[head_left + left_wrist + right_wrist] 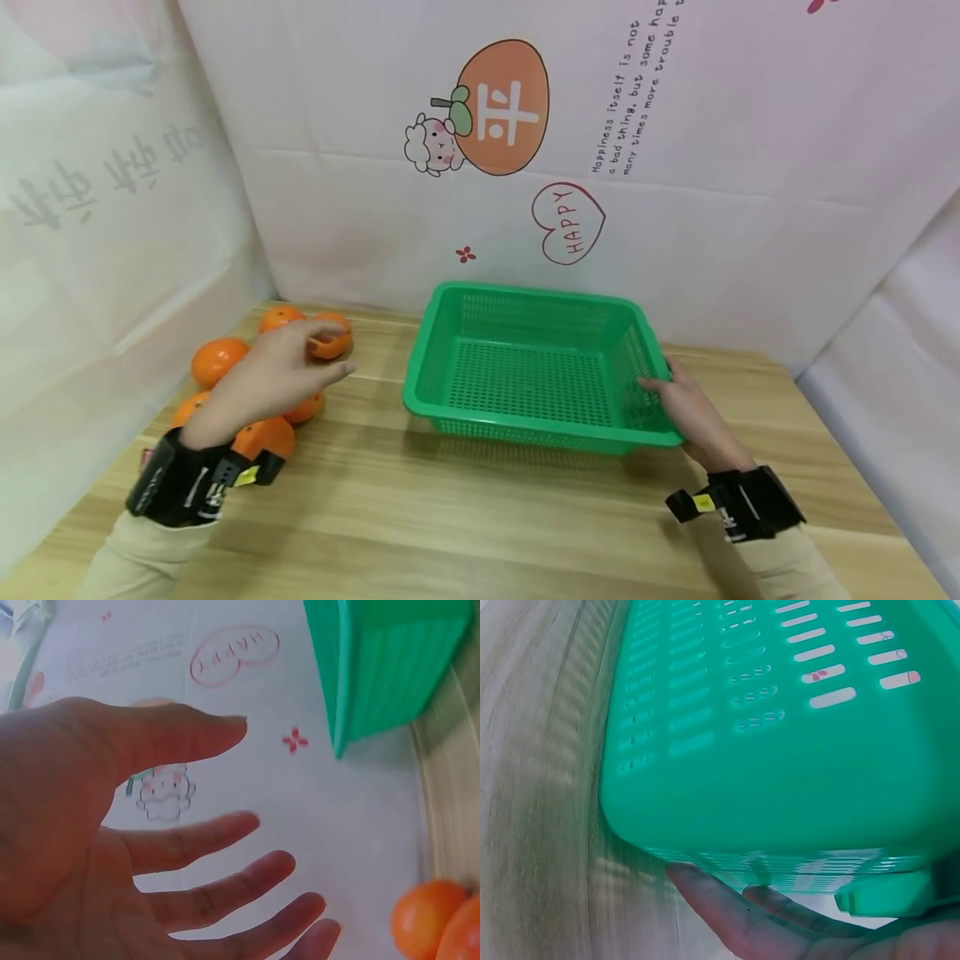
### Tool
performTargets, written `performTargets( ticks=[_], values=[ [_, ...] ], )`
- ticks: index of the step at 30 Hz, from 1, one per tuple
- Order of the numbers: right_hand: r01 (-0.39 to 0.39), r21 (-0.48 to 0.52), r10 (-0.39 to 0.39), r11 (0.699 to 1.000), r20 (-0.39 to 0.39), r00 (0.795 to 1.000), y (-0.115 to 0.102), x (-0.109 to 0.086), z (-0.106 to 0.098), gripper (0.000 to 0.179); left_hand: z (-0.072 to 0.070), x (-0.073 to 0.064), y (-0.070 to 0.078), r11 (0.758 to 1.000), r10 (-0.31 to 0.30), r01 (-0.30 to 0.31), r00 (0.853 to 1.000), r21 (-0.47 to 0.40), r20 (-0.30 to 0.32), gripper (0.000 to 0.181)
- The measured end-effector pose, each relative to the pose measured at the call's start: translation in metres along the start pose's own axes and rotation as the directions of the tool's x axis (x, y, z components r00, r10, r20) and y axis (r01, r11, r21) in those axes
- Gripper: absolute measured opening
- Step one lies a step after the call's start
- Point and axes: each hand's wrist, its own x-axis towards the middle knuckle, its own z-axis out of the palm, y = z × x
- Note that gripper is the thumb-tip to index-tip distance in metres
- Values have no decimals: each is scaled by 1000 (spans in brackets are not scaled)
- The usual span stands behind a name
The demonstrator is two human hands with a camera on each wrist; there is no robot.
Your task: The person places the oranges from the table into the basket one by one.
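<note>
A green plastic basket [525, 379] with slotted walls stands on the wooden table; nothing lies inside it. My right hand [693, 412] grips its right rim, thumb over the inner side. In the right wrist view, the fingers [727, 911] lie against the outer wall of the basket [780, 795]. On the left, my left hand [273, 367] is above several oranges, its fingers spread and holding nothing. The nearest orange [332, 335] to the fingertips is partly behind them. Other oranges [217, 362] lie around and under the wrist, some partly hidden by it.
A white printed sheet [360, 225] hangs behind the table, and another white sheet [112, 250] rises along the left side. The wooden tabletop [450, 525] stretches in front of the basket. Each wrist wears a black strap [187, 479] with a small camera.
</note>
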Motion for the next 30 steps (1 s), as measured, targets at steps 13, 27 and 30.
performTargets(
  ticks=[13,27,30],
  values=[
    [-10,8,10,1000,-10,1000,-4,0,1,71,-12,-31,-48,989,20,-19,1000,149,-2,43],
    [-1,23,1,1000,-2,1000,1,-1,-1,71,3,-46,-70,985,-76,60,993,160,95,42],
    [4,24,-4,1000,3,1000,0,-1,-2,71,4,-44,-73,983,-108,86,985,160,134,44]
  ],
)
